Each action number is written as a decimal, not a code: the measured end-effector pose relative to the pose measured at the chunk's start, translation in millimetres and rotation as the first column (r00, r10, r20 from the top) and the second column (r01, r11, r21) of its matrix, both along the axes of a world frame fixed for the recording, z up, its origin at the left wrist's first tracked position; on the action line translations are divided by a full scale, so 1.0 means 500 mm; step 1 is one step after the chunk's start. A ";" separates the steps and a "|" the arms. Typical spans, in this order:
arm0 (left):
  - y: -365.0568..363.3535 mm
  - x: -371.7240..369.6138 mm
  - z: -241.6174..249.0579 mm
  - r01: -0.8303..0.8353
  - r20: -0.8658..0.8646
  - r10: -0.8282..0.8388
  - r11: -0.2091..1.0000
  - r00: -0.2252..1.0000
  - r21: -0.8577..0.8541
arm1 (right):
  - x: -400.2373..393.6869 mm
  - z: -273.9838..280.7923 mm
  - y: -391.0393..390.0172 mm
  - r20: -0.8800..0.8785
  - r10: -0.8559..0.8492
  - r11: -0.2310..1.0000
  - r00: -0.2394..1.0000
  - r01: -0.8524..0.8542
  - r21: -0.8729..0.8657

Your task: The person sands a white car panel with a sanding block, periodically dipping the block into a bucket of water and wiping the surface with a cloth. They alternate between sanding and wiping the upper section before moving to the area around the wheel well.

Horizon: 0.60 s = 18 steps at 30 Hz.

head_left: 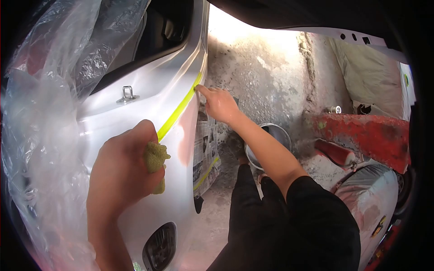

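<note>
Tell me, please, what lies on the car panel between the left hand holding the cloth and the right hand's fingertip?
In the head view, a yellow-green tape strip runs along the silver panel from the left hand to the right hand.

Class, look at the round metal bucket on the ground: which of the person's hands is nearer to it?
Right. The right hand presses the yellow-green masking tape just above the round metal bucket; the left hand, gripping a yellowish cloth, is farther away across the silver panel.

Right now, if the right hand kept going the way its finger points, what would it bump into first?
The right hand points up-left, its fingertip already at the top end of the yellow-green tape on the silver car panel. Going on, it would press that tape and the panel edge, as far as depth shows.
</note>
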<state>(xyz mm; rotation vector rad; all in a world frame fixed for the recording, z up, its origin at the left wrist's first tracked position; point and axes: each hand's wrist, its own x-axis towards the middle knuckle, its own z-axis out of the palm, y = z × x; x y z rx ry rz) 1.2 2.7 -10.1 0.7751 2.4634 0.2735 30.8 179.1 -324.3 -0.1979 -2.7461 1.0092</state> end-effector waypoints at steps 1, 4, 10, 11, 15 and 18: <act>-0.001 0.000 -0.002 0.015 -0.009 -0.015 1.000 1.000 0.020 | -0.008 -0.006 0.008 0.020 0.000 1.000 1.000 0.000 -0.008; -0.003 0.001 -0.003 0.045 -0.026 -0.043 0.997 0.999 0.065 | -0.019 -0.013 0.013 0.058 -0.002 1.000 0.998 0.003 -0.031; -0.005 -0.003 -0.001 0.059 -0.023 -0.058 0.996 0.998 0.062 | 0.000 0.008 -0.003 0.043 0.018 0.996 0.999 -0.015 -0.085; -0.004 -0.003 0.000 0.053 -0.019 -0.052 0.997 0.998 0.049 | 0.004 0.014 -0.005 0.013 0.018 0.996 1.000 -0.017 -0.084; -0.004 -0.003 -0.001 0.070 -0.029 -0.069 0.996 0.997 0.047 | 0.015 0.043 -0.010 0.007 0.031 0.994 0.999 -0.030 -0.103; -0.001 -0.003 0.002 0.071 -0.027 -0.070 0.997 0.997 0.030 | 0.023 0.052 -0.019 -0.060 0.045 0.994 0.997 -0.051 -0.100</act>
